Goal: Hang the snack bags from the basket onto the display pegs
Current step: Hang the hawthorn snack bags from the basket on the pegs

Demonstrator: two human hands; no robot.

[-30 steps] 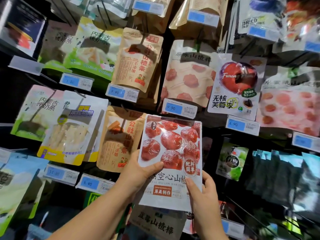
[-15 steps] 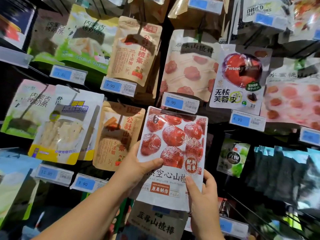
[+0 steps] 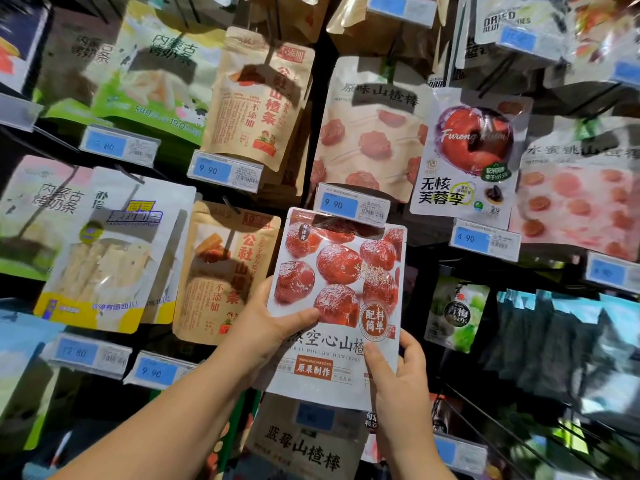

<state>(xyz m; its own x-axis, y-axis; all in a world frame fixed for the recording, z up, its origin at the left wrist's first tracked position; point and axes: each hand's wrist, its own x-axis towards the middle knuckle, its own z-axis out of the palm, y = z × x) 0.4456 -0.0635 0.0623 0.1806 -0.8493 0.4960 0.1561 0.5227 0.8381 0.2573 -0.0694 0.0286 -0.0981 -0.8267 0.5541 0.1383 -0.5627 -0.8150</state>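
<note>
Dead centre of the frame, I've got the hawthorn bag (image 3: pixel 332 289) up against the rack, one hand on each side. My left hand (image 3: pixel 263 327) grips its left edge about halfway down: thumb flat across the front, right under the red fruit picture, and the other fingers tucked behind where they don't show. My right hand (image 3: pixel 398 386) pinches the lower right corner, thumb on the front and fingers curled round the edge.

The bag's upright, leaning a touch to the right. Its top edge sits tucked behind the blue 9.90 price tag (image 3: pixel 351 204), so I honestly can't tell whether a peg is through the hole.

Neighbours, for reference:
- brown bag (image 3: pixel 221 271) just left of mine, with my left hand in front of its lower right corner
- pale bag (image 3: pixel 367 133) with pink discs hanging above that tag
- plum bag (image 3: pixel 471 157) to the upper right
- green bag (image 3: pixel 457 313) off to the right, apart from mine, in a dark gap
- blueberry bag (image 3: pixel 301 448) at the bottom of the frame, its top covered by my bag
</note>
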